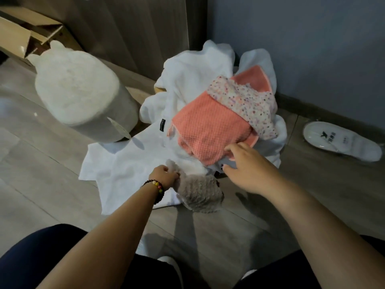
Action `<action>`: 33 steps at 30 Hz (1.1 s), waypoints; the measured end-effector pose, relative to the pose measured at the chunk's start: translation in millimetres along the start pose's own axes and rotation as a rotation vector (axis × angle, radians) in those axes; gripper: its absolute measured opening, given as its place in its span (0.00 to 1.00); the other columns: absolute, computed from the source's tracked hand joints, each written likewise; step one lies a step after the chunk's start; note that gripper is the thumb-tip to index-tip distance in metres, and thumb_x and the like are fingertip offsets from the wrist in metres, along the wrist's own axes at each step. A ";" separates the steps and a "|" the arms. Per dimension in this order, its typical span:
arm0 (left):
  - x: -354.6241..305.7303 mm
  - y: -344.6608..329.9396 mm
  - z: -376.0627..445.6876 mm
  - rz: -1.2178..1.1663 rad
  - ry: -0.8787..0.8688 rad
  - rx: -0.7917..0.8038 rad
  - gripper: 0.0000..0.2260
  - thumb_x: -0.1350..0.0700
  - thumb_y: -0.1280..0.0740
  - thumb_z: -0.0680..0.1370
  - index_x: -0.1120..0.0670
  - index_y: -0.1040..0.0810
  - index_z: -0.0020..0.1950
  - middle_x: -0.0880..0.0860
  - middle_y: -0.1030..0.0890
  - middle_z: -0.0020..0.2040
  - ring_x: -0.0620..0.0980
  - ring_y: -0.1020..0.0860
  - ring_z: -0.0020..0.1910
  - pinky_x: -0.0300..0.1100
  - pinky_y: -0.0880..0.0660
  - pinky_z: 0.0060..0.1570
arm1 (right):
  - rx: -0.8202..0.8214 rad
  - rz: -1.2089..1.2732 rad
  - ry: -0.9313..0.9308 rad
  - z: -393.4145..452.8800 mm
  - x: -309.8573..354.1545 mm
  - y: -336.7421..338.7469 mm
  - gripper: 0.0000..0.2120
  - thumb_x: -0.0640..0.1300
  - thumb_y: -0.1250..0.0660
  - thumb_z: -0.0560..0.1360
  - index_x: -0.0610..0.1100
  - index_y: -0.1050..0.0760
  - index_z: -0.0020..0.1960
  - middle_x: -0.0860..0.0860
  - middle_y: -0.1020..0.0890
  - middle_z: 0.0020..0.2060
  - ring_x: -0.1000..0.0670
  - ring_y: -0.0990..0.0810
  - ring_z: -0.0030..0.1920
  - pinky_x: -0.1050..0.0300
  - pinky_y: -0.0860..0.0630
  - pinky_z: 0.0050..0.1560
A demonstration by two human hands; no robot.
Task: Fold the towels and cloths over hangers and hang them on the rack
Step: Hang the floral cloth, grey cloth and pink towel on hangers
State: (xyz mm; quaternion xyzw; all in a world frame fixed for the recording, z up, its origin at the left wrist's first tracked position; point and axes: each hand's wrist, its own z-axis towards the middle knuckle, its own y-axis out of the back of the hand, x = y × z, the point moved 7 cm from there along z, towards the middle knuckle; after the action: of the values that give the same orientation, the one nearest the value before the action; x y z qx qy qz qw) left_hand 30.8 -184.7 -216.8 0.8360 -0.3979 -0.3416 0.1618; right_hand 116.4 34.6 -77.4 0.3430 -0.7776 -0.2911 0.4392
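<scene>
A pile of laundry lies on the wooden floor by the wall. White towels [193,80] form its base and one spreads flat toward me. On top lie a pink waffle cloth [206,130] and a white cloth with coloured dots [248,101]. A fluffy grey-beige cloth [200,195] lies at the pile's near edge. My left hand [164,176] grips this fluffy cloth at its upper end. My right hand [248,167] hovers at the lower right edge of the pink cloth, fingers spread and relaxed, touching or nearly touching it. No hanger or rack is in view.
A fluffy white round stool [81,94] with ears stands left of the pile. Cardboard boxes [23,32] sit at the far left by wooden panels. A white slipper [341,140] lies at the right by the grey wall. My knees fill the bottom edge.
</scene>
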 end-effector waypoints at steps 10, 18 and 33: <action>-124.5 59.2 -122.9 -0.373 -0.793 0.160 0.06 0.56 0.28 0.68 0.56 0.22 0.42 0.53 0.19 0.40 0.50 0.21 0.41 0.44 0.22 0.43 | -0.105 0.418 0.211 1.0 21.5 28.7 0.34 0.41 0.31 0.73 0.60 0.42 0.72 0.56 0.38 0.71 0.53 0.38 0.71 0.52 0.36 0.70; -150.4 55.6 -123.8 -0.585 -0.855 0.168 0.03 0.62 0.36 0.71 0.59 0.24 0.41 0.56 0.18 0.46 0.52 0.20 0.49 0.45 0.23 0.49 | -0.223 0.468 0.350 4.8 42.7 40.3 0.09 0.34 0.30 0.68 0.46 0.24 0.43 0.55 0.24 0.56 0.65 0.27 0.56 0.74 0.32 0.55; -177.0 27.5 -170.5 -0.206 -1.285 -0.162 0.25 0.49 0.30 0.70 0.52 0.37 0.62 0.49 0.30 0.57 0.50 0.25 0.53 0.40 0.26 0.52 | -0.670 0.873 0.347 -21.3 30.3 113.3 0.10 0.44 0.29 0.74 0.45 0.22 0.35 0.50 0.20 0.28 0.52 0.22 0.30 0.58 0.26 0.32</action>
State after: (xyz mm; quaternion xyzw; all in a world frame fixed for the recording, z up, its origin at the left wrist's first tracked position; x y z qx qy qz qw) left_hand 55.1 -65.0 -1.8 0.4844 -0.3062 -0.8157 -0.0792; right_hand 92.2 74.9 32.1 -0.1248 -0.6292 -0.2529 0.7243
